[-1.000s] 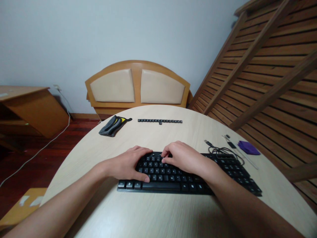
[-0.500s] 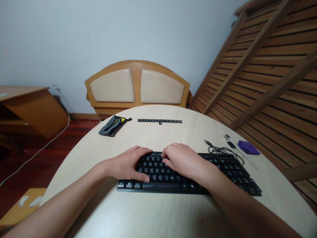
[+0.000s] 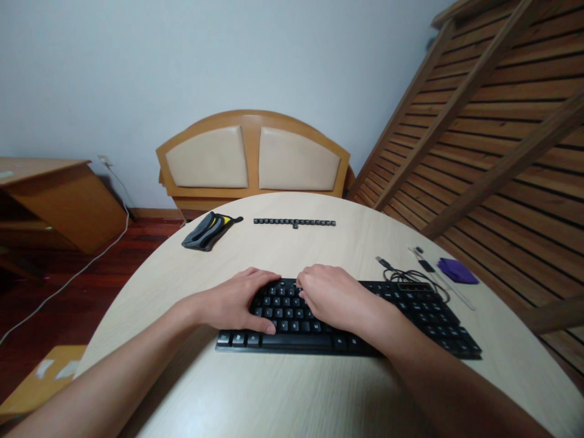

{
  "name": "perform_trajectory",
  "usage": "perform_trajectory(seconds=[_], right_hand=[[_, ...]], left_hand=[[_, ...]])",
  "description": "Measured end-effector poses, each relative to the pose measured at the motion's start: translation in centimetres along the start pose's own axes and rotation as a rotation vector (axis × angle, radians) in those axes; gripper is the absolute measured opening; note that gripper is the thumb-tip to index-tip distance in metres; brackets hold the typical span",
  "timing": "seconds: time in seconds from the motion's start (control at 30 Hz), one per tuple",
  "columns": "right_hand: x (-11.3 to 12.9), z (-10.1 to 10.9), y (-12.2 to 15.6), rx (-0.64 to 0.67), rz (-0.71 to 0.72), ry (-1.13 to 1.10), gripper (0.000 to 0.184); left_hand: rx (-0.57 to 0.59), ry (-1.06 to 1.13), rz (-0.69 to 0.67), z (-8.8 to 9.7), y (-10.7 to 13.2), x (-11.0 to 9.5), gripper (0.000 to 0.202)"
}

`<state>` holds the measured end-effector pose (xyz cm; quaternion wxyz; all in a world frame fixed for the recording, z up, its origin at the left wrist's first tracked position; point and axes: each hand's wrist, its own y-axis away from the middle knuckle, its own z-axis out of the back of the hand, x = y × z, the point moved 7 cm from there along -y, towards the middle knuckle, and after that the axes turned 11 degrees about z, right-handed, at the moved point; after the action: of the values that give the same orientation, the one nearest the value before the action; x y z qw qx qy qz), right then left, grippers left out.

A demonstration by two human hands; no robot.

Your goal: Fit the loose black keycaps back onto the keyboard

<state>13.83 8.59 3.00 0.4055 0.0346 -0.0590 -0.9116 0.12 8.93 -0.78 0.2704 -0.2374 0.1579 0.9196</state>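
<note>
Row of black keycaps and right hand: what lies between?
In the head view, only bare tabletop lies between the right hand and the row of keycaps.

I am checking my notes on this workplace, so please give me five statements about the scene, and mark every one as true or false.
1. The left hand touches the black keyboard. True.
2. A purple cloth lies on the table. True.
3. The right hand is holding the purple cloth. False: it is at the keyboard, with fingers curled.
4. Small dark keys lie in a row beyond the keyboard. True.
5. The cable's plug is inserted into a wall socket. False: it lies loose on the table.
</note>
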Motion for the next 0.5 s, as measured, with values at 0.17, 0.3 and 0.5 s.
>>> perform_trajectory(seconds=[0.17,0.3,0.5], right_hand=[[-0.14,0.17,0.06,0.004,0.000,-0.033,0.023],[0.28,-0.15,-0.15,0.015,-0.007,-0.005,0.023],[0.68,-0.55,-0.24,0.034,-0.001,0.027,0.028]], left_hand=[[-0.004,-0.001,0.001,-0.03,0.02,0.11,0.090],[-0.003,0.003,0.004,0.05,-0.03,0.01,0.089],[0.013,0.004,0.030,0.02,-0.04,-0.14,0.091]])
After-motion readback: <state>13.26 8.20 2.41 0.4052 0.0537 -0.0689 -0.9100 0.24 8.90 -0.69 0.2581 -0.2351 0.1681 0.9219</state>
